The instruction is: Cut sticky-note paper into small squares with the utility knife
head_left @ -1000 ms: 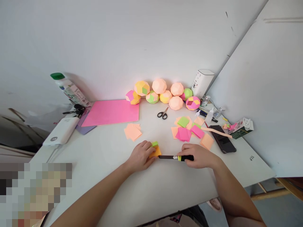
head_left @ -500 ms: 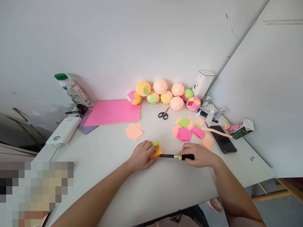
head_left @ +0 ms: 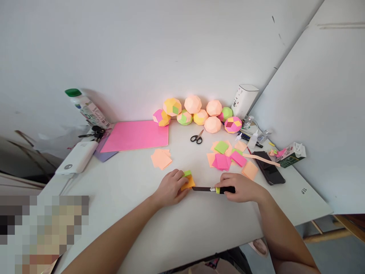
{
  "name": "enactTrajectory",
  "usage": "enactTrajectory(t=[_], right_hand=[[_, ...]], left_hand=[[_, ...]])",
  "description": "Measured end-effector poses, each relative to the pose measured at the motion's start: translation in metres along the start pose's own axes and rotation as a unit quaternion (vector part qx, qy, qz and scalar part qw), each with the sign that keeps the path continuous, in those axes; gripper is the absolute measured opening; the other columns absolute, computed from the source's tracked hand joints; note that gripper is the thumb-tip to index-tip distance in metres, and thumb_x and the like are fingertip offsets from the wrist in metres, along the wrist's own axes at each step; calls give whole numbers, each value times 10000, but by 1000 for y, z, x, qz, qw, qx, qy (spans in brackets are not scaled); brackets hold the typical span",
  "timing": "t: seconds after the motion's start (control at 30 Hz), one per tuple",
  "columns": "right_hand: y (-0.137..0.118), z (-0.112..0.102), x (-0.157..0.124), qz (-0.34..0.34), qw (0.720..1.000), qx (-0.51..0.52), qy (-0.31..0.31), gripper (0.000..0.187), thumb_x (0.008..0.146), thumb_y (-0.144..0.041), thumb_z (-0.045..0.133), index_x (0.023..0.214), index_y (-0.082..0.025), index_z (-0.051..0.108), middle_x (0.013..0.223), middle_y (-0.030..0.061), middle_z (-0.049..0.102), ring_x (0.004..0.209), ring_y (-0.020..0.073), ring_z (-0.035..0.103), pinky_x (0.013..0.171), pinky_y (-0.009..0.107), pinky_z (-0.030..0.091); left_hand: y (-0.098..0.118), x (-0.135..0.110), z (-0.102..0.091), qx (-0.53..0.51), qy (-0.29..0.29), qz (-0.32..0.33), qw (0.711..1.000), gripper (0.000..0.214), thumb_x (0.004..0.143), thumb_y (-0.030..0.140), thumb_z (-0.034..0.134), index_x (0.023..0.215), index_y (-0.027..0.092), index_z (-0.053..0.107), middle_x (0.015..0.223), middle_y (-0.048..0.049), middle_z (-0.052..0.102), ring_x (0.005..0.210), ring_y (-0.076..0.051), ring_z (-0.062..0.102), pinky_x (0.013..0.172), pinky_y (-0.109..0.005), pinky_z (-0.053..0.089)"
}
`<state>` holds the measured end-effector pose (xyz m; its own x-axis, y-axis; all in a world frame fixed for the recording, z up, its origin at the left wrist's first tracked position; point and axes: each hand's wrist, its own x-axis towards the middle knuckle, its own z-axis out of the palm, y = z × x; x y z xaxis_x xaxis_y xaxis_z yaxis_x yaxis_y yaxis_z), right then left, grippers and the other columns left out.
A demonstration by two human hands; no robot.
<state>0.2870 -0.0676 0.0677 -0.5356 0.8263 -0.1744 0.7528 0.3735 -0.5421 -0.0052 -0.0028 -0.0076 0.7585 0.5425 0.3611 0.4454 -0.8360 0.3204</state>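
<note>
Under the fingers of my left hand (head_left: 171, 188) is a small folded piece of orange paper (head_left: 188, 182), with a bit of green paper (head_left: 186, 173) showing at its upper edge. My right hand (head_left: 241, 186) is closed around the black and yellow handle of a utility knife (head_left: 225, 189). Its long dark blade lies low along the table and points left, the tip at the lower right edge of the orange paper. Whether the blade is inside a fold, I cannot tell.
Peach paper squares (head_left: 161, 158) lie ahead of my left hand, and pink squares (head_left: 222, 161) among other colours ahead of my right. Scissors (head_left: 196, 137), a pink sheet (head_left: 137, 135) and several faceted paper balls (head_left: 193, 104) sit further back. A phone (head_left: 268, 168) rests at right.
The knife and my right hand have shifted very slightly to the right. My left hand keeps its place on the orange paper.
</note>
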Motion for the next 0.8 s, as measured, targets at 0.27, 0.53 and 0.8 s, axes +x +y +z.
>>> enactTrajectory(t=[0.27,0.53,0.8], right_hand=[[0,0,-1,-1,1000,-2,3,478,720,-90,510,1124,-257,701,912,32,599,750,148,583,688,249,460],[-1,-1,-1,6,1000,-5,3,474,722,-91,510,1121,-262,701,917,30,596,748,145,579,679,245,459],[-3,-2,-2,12,1000,-6,1,478,716,-86,510,1114,-266,705,899,26,595,741,143,580,661,239,455]], left_hand=[[0,1,0,2,6,5,1000,186,889,340,457,932,186,552,859,-72,537,740,-196,470,647,-332,427],[0,0,0,1,4,0,1000,183,886,340,454,921,192,556,857,-69,532,737,-195,468,654,-335,431],[0,1,0,1,0,1,1000,190,882,338,459,920,182,561,862,-74,539,740,-196,470,652,-340,436]])
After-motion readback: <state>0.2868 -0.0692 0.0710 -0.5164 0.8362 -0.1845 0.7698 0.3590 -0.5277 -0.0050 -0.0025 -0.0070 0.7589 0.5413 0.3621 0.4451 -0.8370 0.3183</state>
